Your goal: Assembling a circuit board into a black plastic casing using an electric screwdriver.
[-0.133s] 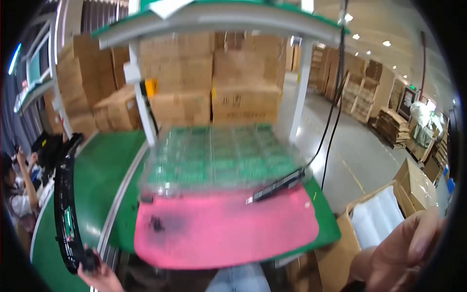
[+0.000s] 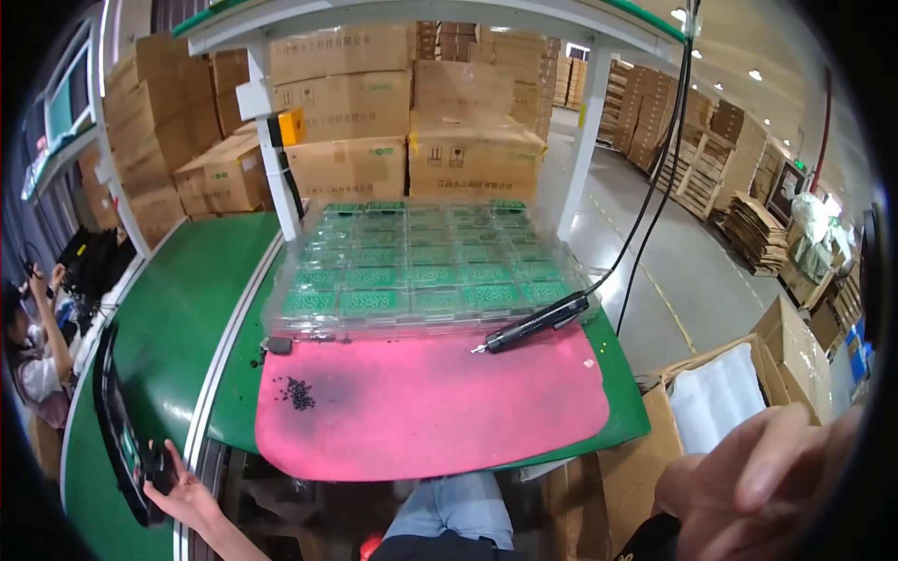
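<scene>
At the lower left, my left hand [image 2: 190, 500] has its thumb and fingers round the near end of a long, curved black plastic housing [image 2: 110, 411]. A small green circuit board shows inside this housing, which stands tilted over the green conveyor belt. My right hand [image 2: 772, 481] is large and blurred at the lower right, in front of an open carton [image 2: 645, 463]. Its fingers are curled in, and whatever they may hold is hidden. A black electric screwdriver [image 2: 538, 323] rests across the pink mat [image 2: 440, 407], its tip pointing left.
Clear plastic trays of green circuit boards [image 2: 412, 271] are stacked behind the mat. Small black screws [image 2: 297, 394] lie in a pile on it, near a dark block [image 2: 278, 345]. Cables hang down to the screwdriver. Another person [image 2: 42, 365] sits beyond the conveyor [image 2: 173, 346].
The view has shifted, so the bench sits higher in the picture and looks sharper. The housing's far end has dropped toward the belt, still in my left hand. My right hand stays over the carton.
</scene>
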The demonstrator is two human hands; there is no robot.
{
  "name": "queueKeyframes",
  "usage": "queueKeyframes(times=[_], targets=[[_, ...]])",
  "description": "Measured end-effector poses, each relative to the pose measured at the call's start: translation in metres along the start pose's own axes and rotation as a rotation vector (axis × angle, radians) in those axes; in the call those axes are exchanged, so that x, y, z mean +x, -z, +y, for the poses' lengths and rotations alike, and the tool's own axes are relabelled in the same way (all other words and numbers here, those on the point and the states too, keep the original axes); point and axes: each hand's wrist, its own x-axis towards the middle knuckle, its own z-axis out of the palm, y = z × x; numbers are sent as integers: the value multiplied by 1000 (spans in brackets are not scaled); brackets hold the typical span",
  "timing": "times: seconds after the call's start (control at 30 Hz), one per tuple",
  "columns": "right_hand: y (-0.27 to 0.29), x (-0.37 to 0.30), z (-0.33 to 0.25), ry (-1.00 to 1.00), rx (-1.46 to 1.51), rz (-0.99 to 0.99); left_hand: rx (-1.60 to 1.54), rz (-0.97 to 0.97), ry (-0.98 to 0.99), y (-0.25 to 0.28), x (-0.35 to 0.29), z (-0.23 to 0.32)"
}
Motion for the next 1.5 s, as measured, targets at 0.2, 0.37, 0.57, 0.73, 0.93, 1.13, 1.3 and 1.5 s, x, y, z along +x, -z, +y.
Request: queueKeyframes(times=[0.2, 0.37, 0.57, 0.73, 0.93, 1.13, 1.3, 1.5], targets=[[-29, -110, 92, 238, -59, 133, -42, -55, -77, 60, 64, 13], [-72, -42, 97, 879, -524, 543, 395, -439, 357, 84, 88, 26], [-86, -87, 69, 579, -525, 602, 757, -870, 485, -1, -21, -47], [-80, -134, 57, 320, -536, 626, 800, -1387, 241, -63, -103, -55], [-82, -182, 191, 660, -1099, 966, 165, -2102, -459, -185, -214, -88], [-32, -288, 341, -653, -794, 1022, 242, -2017, -617, -231, -289, -32], [-108, -447, 476, -1085, -895, 790, -32, -2070, -514, -232, -296, -62], [-113, -399, 458, -958, -716, 801, -226, -2131, -519, -225, -284, -71]])
